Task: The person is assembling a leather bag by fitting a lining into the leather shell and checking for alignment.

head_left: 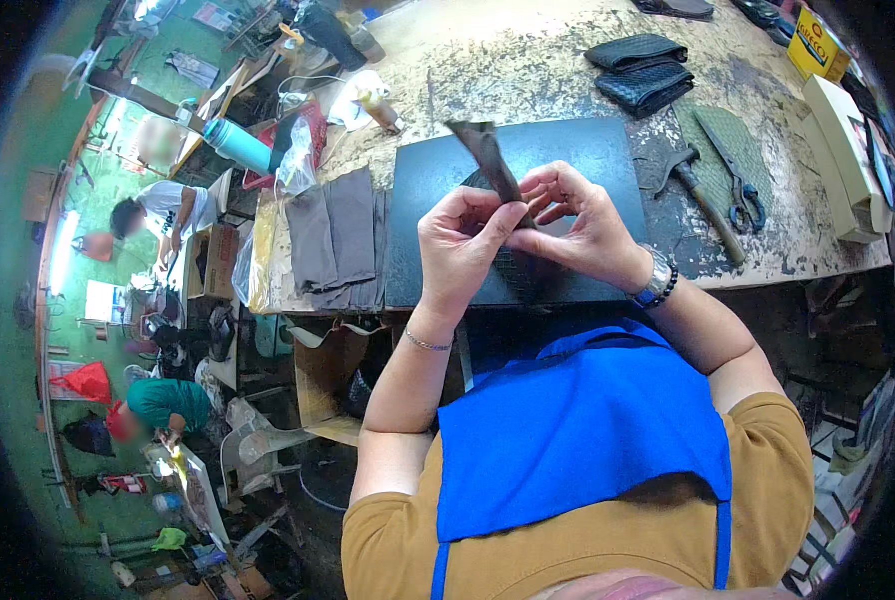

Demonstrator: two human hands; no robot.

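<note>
We have a dark, folded leather-like piece (488, 158) pinched between thumbs and fingers of our left grip (460, 238) and right grip (590, 232), both about equally near. From the fingertips its long axis runs away and slightly leftward to a free end. Beneath both lies the black board (593, 150) on the table (508, 65); rightward, a hammer (706, 205) and scissors (733, 168).

Worn table (528, 60) | dark board (583, 160) | grey sheets (343, 235) | hammer (709, 205) | green sheet (753, 145)
</note>
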